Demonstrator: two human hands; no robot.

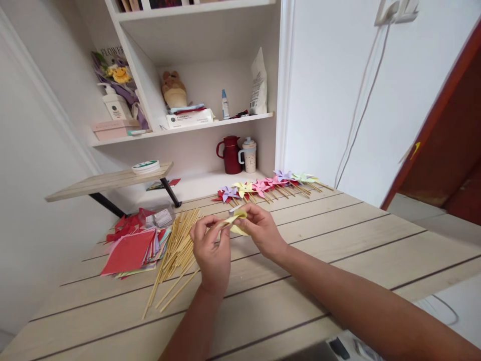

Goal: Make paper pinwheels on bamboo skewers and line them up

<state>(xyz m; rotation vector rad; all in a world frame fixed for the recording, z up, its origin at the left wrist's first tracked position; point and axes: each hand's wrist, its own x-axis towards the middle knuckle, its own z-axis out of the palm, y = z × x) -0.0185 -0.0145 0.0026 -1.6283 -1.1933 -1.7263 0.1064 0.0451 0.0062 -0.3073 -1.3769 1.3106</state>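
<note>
A piece of yellow paper (239, 229), partly folded over with a curled corner, is held between both hands above the table. My left hand (212, 250) pinches its left side with thumb and fingers. Closed on the right side of the same paper is my right hand (263, 230), thumb and index finger together. Fingers cover part of the paper. Just left of my left hand lies a loose heap of thin wooden sticks (176, 250). Behind my hands, finished paper pinwheels (260, 187) on sticks lie in a row, in purple, yellow, pink and green.
On the left are a stack of coloured paper squares (130, 253), red on top, and a clear plastic bag (161, 217). A small wooden riser (108, 181) carries a round white tape roll (146, 167). A dark red jug (230, 155) and a cup (249, 155) stand behind.
</note>
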